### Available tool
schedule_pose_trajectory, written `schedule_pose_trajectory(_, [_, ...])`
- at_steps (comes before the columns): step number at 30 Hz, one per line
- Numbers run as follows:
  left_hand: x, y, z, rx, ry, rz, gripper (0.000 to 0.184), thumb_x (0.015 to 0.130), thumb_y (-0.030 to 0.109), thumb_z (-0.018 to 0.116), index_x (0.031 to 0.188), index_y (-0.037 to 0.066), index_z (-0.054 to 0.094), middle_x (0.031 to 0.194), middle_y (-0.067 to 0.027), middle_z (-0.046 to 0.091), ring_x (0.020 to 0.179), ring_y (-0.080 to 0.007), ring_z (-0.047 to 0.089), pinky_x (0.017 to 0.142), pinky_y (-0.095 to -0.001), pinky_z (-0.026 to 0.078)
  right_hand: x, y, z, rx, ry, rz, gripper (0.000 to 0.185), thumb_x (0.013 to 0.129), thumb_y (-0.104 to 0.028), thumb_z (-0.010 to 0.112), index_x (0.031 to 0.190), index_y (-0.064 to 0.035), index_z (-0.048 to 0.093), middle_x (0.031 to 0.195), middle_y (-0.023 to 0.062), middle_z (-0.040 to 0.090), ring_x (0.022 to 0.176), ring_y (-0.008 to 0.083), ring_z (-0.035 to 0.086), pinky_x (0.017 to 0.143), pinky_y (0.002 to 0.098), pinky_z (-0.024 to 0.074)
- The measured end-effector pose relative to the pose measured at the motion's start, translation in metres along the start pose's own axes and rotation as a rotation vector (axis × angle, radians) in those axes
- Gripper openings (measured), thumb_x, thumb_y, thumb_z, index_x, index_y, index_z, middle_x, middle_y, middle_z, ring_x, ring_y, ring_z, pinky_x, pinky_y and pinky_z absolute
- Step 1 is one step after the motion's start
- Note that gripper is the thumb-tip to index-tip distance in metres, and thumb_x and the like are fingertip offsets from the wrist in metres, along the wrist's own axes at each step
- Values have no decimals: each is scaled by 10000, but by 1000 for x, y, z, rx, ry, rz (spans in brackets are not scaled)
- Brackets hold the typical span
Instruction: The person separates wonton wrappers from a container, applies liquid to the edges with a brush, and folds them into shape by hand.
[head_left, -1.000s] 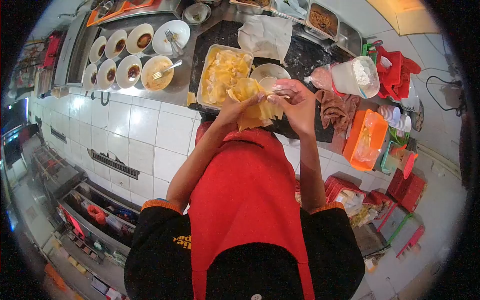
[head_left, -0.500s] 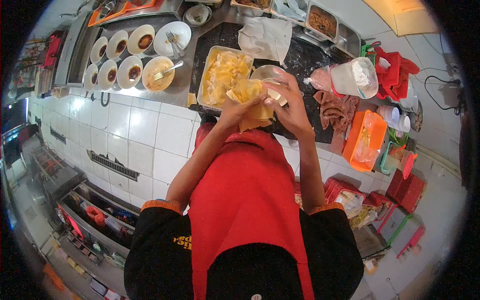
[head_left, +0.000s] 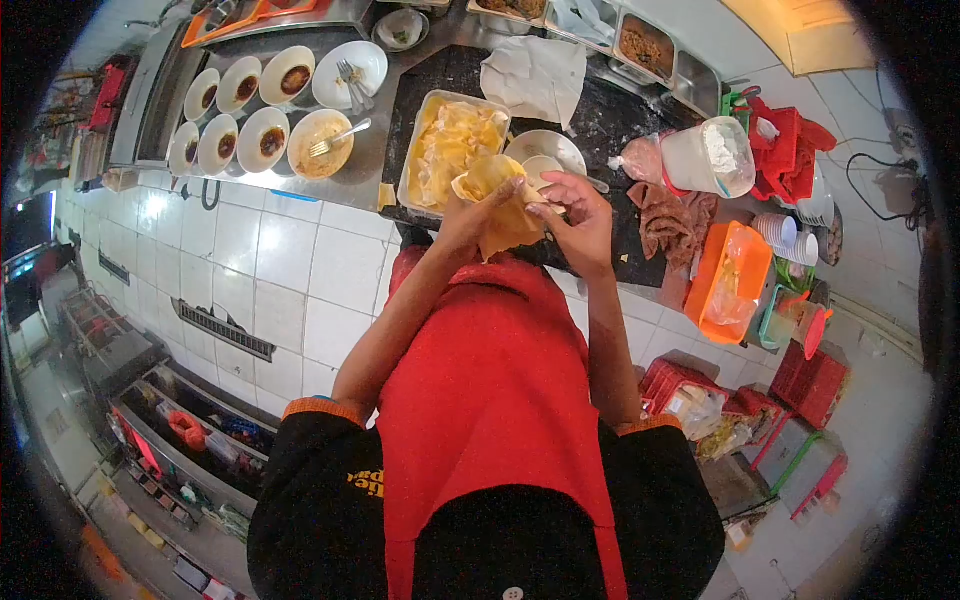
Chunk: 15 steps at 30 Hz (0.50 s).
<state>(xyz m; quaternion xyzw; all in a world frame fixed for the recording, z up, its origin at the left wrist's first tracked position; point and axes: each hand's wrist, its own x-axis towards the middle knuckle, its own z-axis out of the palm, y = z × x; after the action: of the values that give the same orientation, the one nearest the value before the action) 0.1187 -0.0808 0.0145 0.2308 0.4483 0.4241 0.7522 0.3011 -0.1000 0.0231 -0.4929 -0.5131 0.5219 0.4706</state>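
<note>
My left hand (head_left: 470, 222) holds a stack of thin yellow wonton wrappers (head_left: 512, 232), its thumb across the top and the sheets hanging below the fingers. My right hand (head_left: 582, 225) is closed at the right edge of the stack, thumb and fingers pinching a wrapper there; exactly what sits between the fingertips is partly hidden. Just beyond the left hand stands a rectangular tray (head_left: 404, 190) filled with folded yellow wontons (head_left: 455, 135). Behind the right hand is a metal bowl (head_left: 562, 146) with a smaller pale round dish in it.
Several white bowls (head_left: 270, 133) with dark sauce line the steel counter at left, beside a plate with forks (head_left: 350, 80). White paper (head_left: 533, 80) lies behind the tray. At right are a brown cloth (head_left: 672, 222), a flour tub (head_left: 722, 158) and an orange basket (head_left: 730, 280).
My right hand has lowered slightly and its raised, spread fingers have closed in at the wrapper edge. The left hand keeps the stack, and more of the bowl behind shows.
</note>
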Motion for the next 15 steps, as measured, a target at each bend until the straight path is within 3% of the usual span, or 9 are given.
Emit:
schedule_pose_trajectory(1, [0,-1,0,-47,29,8,468,913,231,790,1277,25,580,1189,-80,664,1026,-182,677,851,-343,588,0,3,1,153,26,2,389,872,47,746,1245,6,646,1010,60,726,958,116,669,885,271,528])
schedule_pose_trajectory(5, [-5,9,7,-224,119,-64,458,917,232,784,1274,27,584,1190,-87,663,1026,-193,679,843,-347,590,-2,4,0,136,111,65,310,881,59,734,1182,24,670,999,77,730,922,125,684,853,264,549])
schedule_pose_trajectory(8, [1,-2,-5,-122,97,-19,445,921,217,778,1272,26,585,1200,-90,663,1038,-193,677,842,-344,591,5,-3,1,201,173,107,253,881,60,731,1129,43,683,1030,86,734,918,120,691,834,263,557])
schedule_pose_trajectory(10, [-4,-1,-5,-80,76,-1,431,931,209,766,1273,21,583,1195,-89,664,1035,-186,674,839,-341,589,12,-8,1,119,67,-28,247,891,47,727,1134,27,688,1047,69,739,939,118,692,836,268,557])
schedule_pose_trajectory(15, [-5,-16,-25,38,-34,162,381,978,191,708,1281,5,573,1182,-86,669,1024,-162,667,833,-325,581,30,-33,13,-90,-84,18,257,883,-21,755,1132,1,698,1059,54,745,918,94,682,803,258,544])
